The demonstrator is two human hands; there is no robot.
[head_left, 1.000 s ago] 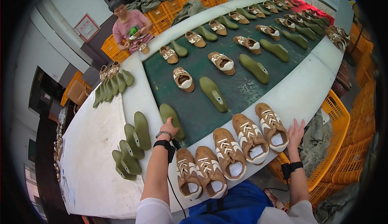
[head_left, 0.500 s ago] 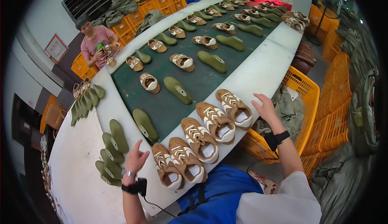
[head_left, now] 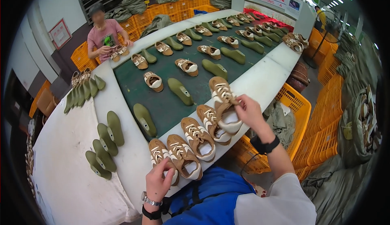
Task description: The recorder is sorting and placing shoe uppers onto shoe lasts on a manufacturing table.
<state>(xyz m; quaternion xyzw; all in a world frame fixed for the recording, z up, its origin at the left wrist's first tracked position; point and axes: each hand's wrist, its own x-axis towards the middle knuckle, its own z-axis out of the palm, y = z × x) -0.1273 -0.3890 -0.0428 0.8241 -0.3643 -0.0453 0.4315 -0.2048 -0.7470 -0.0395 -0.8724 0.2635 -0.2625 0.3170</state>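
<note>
A row of brown suede sneakers with white laces [head_left: 196, 137] lies along the near edge of the white table. My right hand [head_left: 248, 112] grips the rightmost sneaker [head_left: 222, 97] by its collar. That sneaker is raised and overlaps the sneaker beside it [head_left: 210, 121]. At the row's left end, my left hand [head_left: 158, 180] reaches over the leftmost sneaker [head_left: 157, 148], thumb and forefinger apart at its collar. Whether those fingertips touch the shoe is hard to tell. White paper shows inside several sneakers.
Green shoe lasts [head_left: 115, 128] lie on the white tabletop to the left. More sneakers and lasts stand in rows on the green conveyor belt [head_left: 162, 111]. An orange crate [head_left: 302, 103] with grey-green cloth stands at my right. Across the belt, a person in pink [head_left: 106, 36] handles shoes.
My right hand has come left and taken hold of the rightmost sneaker, lifting it. My left hand has moved right to the leftmost sneaker. The view has shifted slightly.
</note>
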